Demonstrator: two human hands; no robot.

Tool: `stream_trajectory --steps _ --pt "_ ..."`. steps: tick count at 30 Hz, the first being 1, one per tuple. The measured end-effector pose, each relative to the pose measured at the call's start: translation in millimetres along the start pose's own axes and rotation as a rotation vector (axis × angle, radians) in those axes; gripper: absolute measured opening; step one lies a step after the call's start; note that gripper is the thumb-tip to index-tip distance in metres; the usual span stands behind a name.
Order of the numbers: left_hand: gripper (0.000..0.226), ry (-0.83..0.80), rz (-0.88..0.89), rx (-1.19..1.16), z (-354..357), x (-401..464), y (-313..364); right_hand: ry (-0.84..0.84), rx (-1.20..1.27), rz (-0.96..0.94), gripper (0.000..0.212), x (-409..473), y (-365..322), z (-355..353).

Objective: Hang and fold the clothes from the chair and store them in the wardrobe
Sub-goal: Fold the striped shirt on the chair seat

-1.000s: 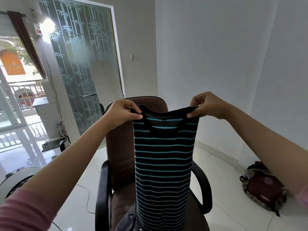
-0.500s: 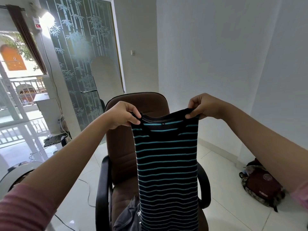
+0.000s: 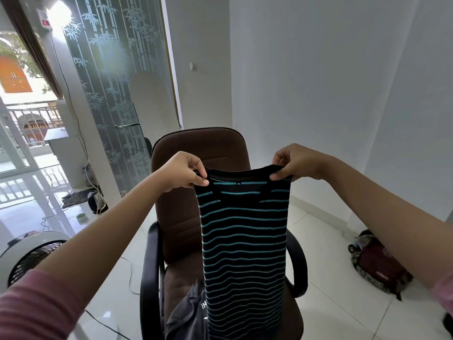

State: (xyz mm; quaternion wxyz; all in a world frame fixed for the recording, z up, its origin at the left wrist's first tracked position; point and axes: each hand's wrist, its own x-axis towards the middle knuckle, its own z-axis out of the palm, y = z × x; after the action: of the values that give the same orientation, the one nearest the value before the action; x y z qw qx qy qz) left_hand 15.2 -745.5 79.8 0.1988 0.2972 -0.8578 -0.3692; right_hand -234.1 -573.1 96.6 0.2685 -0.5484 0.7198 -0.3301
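striped shirt hangs pinched at its shoulders by left hand and right hand fingers above chair.

walls white | floor glossy tile | bamboo-etched glass door | lamp lit

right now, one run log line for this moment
left hand pinches black teal-striped shirt | right hand pinches it | hangs before brown office chair | grey garment on seat

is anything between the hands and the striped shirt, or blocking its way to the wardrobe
Nothing sits between them: the left hand and right hand already pinch the black, teal-striped shirt at its shoulders. No wardrobe is in view, so that path cannot be judged.
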Motion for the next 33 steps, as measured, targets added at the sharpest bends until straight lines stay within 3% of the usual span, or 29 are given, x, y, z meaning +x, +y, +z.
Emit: stream_trajectory --steps 18,23,33 --pt "0.025 -0.097 0.051 -0.012 -6.8 5.9 8.0 0.015 0.041 -0.064 0.018 0.2 7.0 -6.2" --pt "0.02 -0.174 0.026 0.157 -8.1 6.2 18.3 0.013 -0.01 -0.059 0.017 -0.2 5.1 -4.0" --pt "0.011 -0.147 -0.034 0.391 -5.6 11.7 18.6 0.077 -0.115 -0.038 0.016 -2.2 1.5 4.7"
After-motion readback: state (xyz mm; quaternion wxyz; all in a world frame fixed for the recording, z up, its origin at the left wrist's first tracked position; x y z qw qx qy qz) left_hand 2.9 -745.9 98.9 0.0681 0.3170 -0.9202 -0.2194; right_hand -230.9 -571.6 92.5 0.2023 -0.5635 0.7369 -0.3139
